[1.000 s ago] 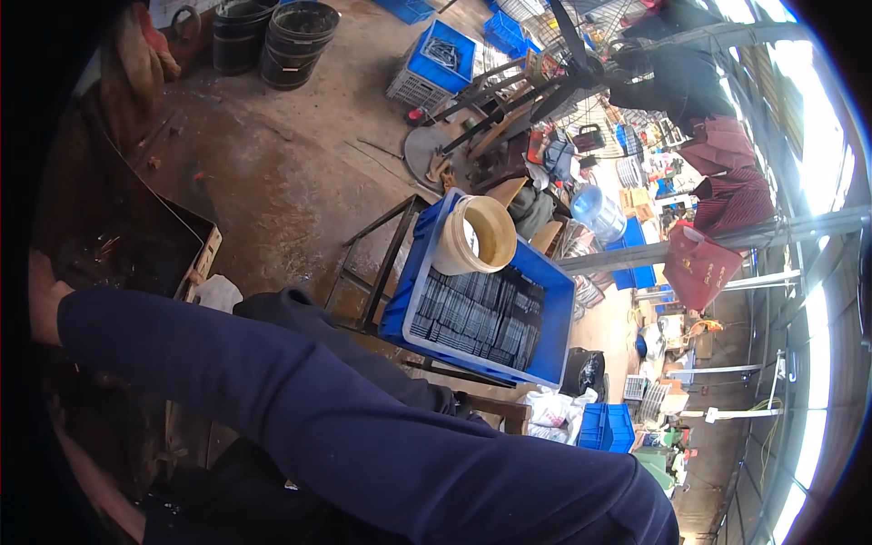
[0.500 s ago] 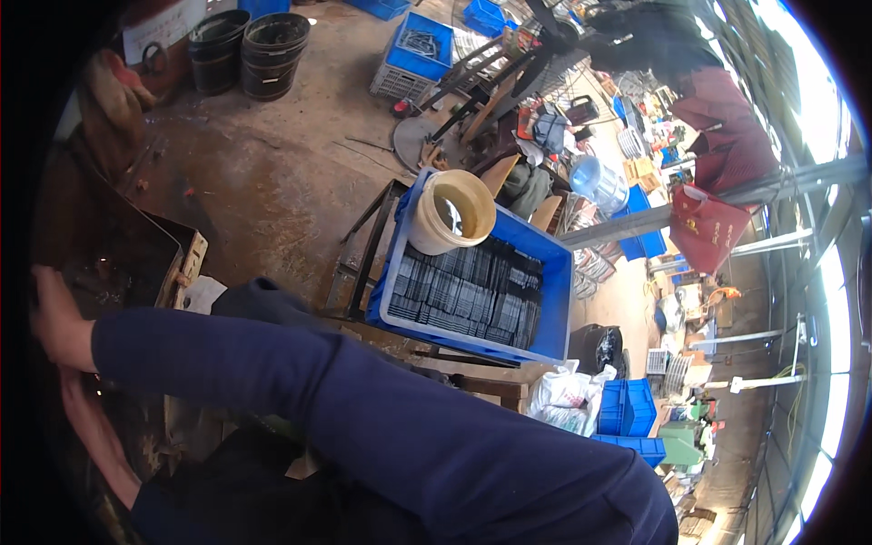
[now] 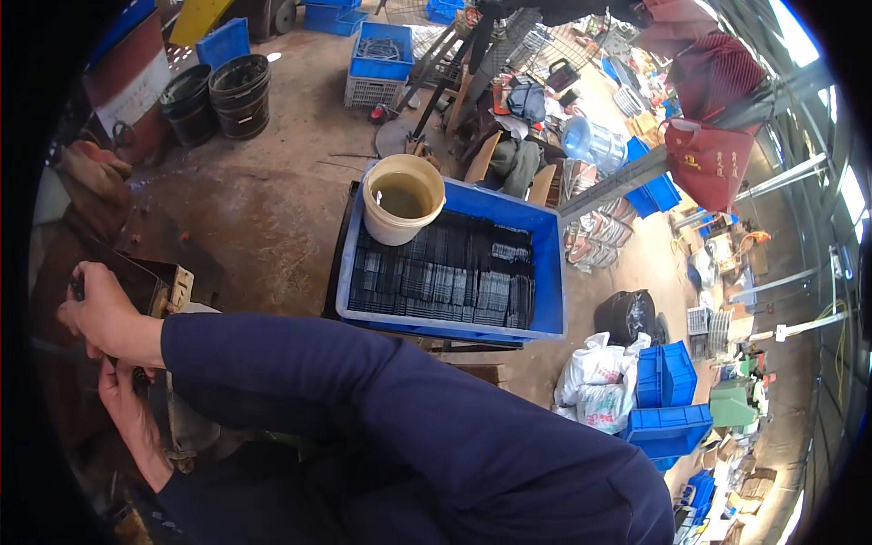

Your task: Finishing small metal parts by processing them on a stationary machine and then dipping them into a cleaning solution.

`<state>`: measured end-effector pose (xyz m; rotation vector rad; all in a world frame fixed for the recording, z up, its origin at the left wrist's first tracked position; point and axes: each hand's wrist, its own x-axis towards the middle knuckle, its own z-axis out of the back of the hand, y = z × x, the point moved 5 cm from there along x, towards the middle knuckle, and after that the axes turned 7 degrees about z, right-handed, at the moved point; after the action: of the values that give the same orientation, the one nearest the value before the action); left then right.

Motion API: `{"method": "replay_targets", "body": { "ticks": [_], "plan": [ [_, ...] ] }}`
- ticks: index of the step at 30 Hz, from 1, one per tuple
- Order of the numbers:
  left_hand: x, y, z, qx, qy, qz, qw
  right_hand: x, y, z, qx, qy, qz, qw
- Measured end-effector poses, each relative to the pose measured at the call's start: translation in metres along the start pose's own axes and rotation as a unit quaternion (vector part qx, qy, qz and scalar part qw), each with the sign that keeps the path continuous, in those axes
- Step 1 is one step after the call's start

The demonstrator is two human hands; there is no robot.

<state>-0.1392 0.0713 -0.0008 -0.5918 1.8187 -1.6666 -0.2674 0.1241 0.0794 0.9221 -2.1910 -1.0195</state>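
Observation:
At the far left, my right hand [image 3: 111, 313] reaches across in its navy sleeve, fingers curled round a small dark piece [image 3: 78, 285] whose kind does not show. Just below it, my left hand [image 3: 129, 409] has its fingers closed against another dark part [image 3: 141, 381], too shadowed to name. Both hands are over a dark metal work surface with a raised metal edge [image 3: 180, 289]. To the right, a blue crate [image 3: 552, 272] holds rows of thin black plates [image 3: 445, 277]. A cream bucket [image 3: 400, 222] stands on the plates at the crate's far left corner.
Two black buckets [image 3: 240, 98] stand on the floor at the back left. Behind the crate are a blue bin [image 3: 381, 67] on a grey basket and a slanting metal post [image 3: 618, 184]. White sacks [image 3: 595, 377] and blue crates [image 3: 668, 431] sit at the right.
The view has shifted, and the blue crate appears further left. My hands have come closer together and nearer to me, my right fingers now curled round a dark piece.

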Motion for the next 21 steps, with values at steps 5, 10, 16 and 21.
{"method": "replay_targets", "body": {
  "ticks": [5, 10, 16, 21],
  "plan": [
    [-0.029, -0.011, -0.034, -0.047, 0.014, 0.011, 0.999, -0.044, 0.057, 0.017, 0.004, 0.028, -0.007, 1.0],
    [-0.069, -0.031, -0.085, -0.057, 0.1, 0.009, 0.993, -0.067, 0.102, 0.047, 0.054, 0.006, 0.111, 0.992],
    [-0.1, -0.033, -0.136, -0.053, 0.158, 0.045, 0.985, -0.098, 0.125, 0.082, -0.185, 0.148, 0.268, 0.934],
    [-0.113, -0.037, -0.162, -0.094, 0.188, 0.071, 0.975, -0.119, 0.137, 0.086, -0.325, 0.178, 0.37, 0.852]
  ]
}}
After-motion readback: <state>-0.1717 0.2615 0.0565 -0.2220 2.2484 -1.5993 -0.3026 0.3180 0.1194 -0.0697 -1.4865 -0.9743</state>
